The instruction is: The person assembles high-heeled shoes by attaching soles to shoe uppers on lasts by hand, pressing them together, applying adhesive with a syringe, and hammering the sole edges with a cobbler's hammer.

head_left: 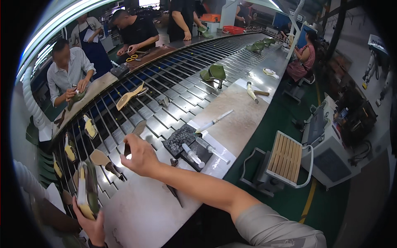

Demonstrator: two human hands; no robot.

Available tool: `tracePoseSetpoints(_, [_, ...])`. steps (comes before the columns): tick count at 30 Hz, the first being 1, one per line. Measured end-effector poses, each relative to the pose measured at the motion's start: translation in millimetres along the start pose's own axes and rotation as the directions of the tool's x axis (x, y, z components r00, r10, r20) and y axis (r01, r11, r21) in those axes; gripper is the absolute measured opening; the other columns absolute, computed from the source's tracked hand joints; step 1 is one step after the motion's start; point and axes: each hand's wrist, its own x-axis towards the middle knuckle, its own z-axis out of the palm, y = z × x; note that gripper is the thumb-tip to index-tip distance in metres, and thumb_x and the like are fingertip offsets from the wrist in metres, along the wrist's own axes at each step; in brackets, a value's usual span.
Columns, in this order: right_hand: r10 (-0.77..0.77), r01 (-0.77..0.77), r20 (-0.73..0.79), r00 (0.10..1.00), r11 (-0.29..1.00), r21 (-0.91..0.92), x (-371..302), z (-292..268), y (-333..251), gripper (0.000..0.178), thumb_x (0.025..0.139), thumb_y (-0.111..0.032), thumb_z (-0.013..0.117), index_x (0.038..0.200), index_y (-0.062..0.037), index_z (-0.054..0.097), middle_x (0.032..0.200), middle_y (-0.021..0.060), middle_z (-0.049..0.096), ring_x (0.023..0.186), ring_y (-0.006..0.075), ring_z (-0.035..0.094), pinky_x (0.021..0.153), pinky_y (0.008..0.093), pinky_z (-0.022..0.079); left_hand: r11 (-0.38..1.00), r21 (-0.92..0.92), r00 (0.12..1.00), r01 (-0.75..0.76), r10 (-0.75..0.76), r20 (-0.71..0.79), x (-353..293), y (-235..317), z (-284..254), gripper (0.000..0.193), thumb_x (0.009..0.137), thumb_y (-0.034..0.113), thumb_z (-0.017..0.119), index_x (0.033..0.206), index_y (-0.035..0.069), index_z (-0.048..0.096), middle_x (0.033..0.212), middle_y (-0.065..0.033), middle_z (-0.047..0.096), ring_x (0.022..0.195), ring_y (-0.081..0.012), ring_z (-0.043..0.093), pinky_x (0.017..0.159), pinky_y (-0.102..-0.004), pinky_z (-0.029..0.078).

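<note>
My left hand (92, 225) is at the lower left, closed round a green shoe upper (92, 188) on a yellow last, its pale underside showing. My right hand (142, 157) reaches over the conveyor's near edge with fingers curled in. Something small and dark may be between the fingertips, but I cannot make it out. Behind the knuckles shows part of a tan sole (139, 127). Between my hands a tan sole (99, 158) with a dark heel lies on the slats. Under my right forearm a dark pointed tool (174, 196) lies on the work board.
Syringes (192, 155) lie by a dark stone block (180, 138); a hammer (251, 91) lies farther off. The slatted conveyor (182, 109) carries soles and green shoes (217, 72). Co-workers stand across it. A slatted stool (284, 157) stands at right.
</note>
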Motion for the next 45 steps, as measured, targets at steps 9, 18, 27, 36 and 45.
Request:
tracePoseSetpoints(9, [-0.314,0.63,0.81,0.495,0.772,-0.086,-119,-51,-103,0.023,0.084,-0.028,0.08,0.086,-0.0071,0.07,0.09,0.0076,0.066,0.092,0.0262,0.066,0.081,0.0416,0.048,0.951,0.276,0.979,0.141,-0.175,0.105,-171,-35,-85,0.086,0.083,0.006,0.081,0.159,-0.005,0.042,0.155,-0.0308,0.049,0.144,-0.0417,0.05,0.123,-0.0463,0.036])
tracePoseSetpoints(18, [0.527,-0.661,0.399,0.75,0.587,0.467,-162,7,-124,0.042,0.103,-0.024,0.074,0.07,-0.0048,0.058,0.061,-0.0026,0.054,0.057,0.0058,0.046,0.052,0.0289,0.039,0.962,0.167,0.972,0.218,-0.198,-0.13,-188,6,-52,0.071,0.092,0.015,0.08,0.152,-0.006,0.048,0.146,-0.0279,0.059,0.135,-0.0436,0.057,0.117,-0.0461,0.042])
tracePoseSetpoints(27, [0.525,-0.75,0.536,0.661,0.459,0.476,-157,13,-124,0.042,0.102,-0.017,0.072,0.066,-0.0071,0.052,0.057,-0.0014,0.047,0.047,0.0059,0.037,0.044,0.0256,0.029,0.968,0.198,0.975,0.155,-0.118,-0.189,-184,1,-59,0.071,0.085,0.008,0.085,0.148,-0.002,0.053,0.123,-0.0228,0.067,0.11,-0.0392,0.068,0.097,-0.045,0.054])
tracePoseSetpoints(36, [0.517,-0.746,0.539,0.665,0.441,0.498,-161,17,-125,0.041,0.101,-0.016,0.071,0.067,-0.0095,0.05,0.057,-0.002,0.049,0.046,0.0054,0.036,0.044,0.0259,0.03,0.973,0.197,0.981,0.123,-0.089,-0.172,-188,-2,-60,0.071,0.085,0.01,0.085,0.148,-0.002,0.053,0.123,-0.0214,0.066,0.11,-0.0367,0.068,0.097,-0.043,0.054])
tracePoseSetpoints(45, [0.254,-0.297,0.218,0.942,0.934,0.196,-196,2,-122,0.04,0.09,-0.009,0.08,0.124,0.0021,0.062,0.125,0.0172,0.065,0.111,0.0244,0.065,0.097,0.0367,0.052,0.867,-0.283,0.901,0.411,-0.433,-0.016,-167,49,-133,0.035,0.093,0.007,0.084,0.122,-0.003,0.067,0.111,-0.0078,0.076,0.098,-0.0142,0.07,0.087,-0.0298,0.056])
